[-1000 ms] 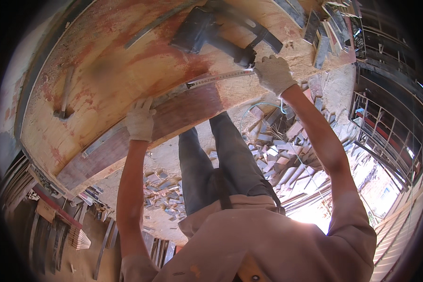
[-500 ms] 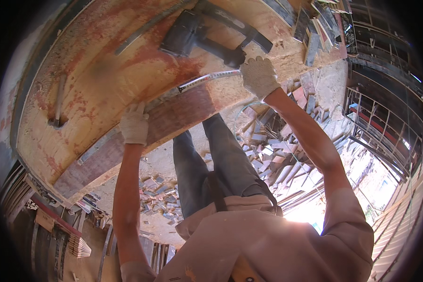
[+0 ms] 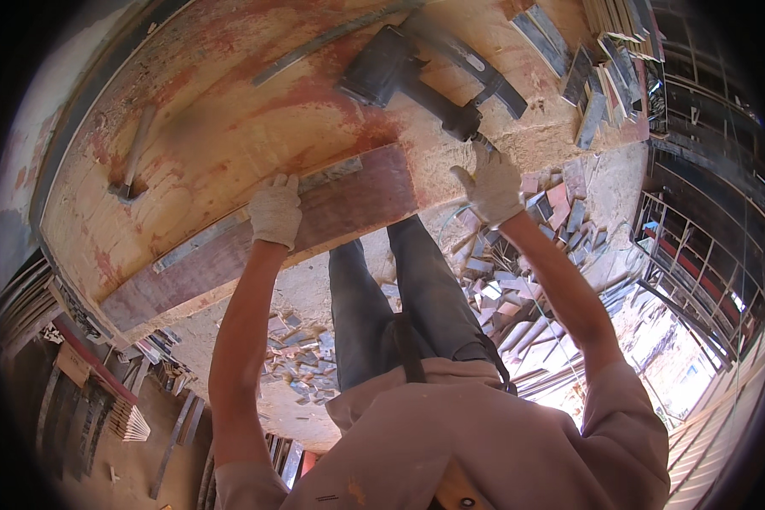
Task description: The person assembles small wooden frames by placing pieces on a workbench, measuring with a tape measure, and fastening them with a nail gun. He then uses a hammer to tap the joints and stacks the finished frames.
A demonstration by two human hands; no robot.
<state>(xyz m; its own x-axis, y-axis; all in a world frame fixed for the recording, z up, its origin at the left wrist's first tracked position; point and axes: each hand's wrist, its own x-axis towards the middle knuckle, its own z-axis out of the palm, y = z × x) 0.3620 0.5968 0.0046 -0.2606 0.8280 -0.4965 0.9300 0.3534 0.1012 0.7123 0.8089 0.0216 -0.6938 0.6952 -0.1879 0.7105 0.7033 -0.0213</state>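
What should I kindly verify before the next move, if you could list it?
1. Left white-gloved hand on the long reddish-brown wooden board: ok.
2. Board lying on the stained tan wooden table: ok.
3. Right white-gloved hand empty: cannot tell, palm hidden.
4. Right hand well clear of the bulky black power tool: not ok, fingers near its tip.
5. Floor clear of small mixed-colour offcuts: not ok, scattered.

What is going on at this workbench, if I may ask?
A gloved person stands at a workbench. The left hand rests on a long reddish board along the near edge. The right hand is by the tip of a black power tool lying there; I cannot tell whether it holds anything. Wood scraps lie on the floor.
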